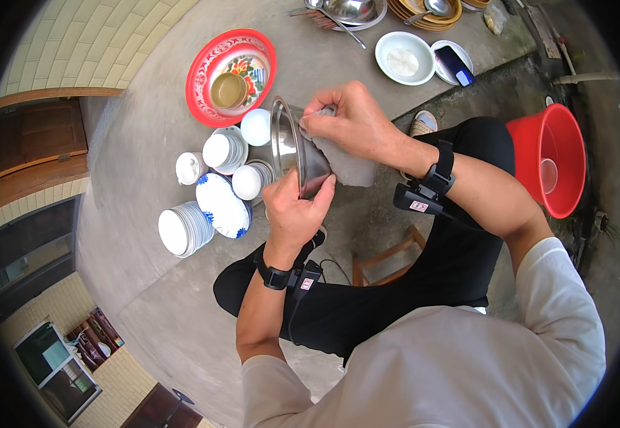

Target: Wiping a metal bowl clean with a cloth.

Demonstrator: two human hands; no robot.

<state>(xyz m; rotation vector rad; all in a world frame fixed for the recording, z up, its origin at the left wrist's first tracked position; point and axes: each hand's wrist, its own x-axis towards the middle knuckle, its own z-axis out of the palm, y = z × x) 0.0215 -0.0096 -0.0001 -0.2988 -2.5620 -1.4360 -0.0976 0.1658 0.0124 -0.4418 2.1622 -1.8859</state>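
Tilted on its side in front of me is a stainless steel basin (286,140), its rim facing left. My left hand (295,211) grips the basin's near edge, thumb on the outer wall. In my right hand (348,119) is a grey cloth (350,163), pinched against the basin's outer side near the far rim. The cloth's loose end hangs down to the right. Just left of the basin stand a white bowl (256,127) and stacks of small white bowls (223,151).
A red-rimmed enamel basin (201,88) holds a brownish bowl (227,90). White-and-blue plates (223,204) and a tall bowl stack (184,230) stand at left. Beyond are a white dish (404,58) and a phone (453,65) on a plate. A red tub (569,160) stands right, a wooden stool (387,257) below.
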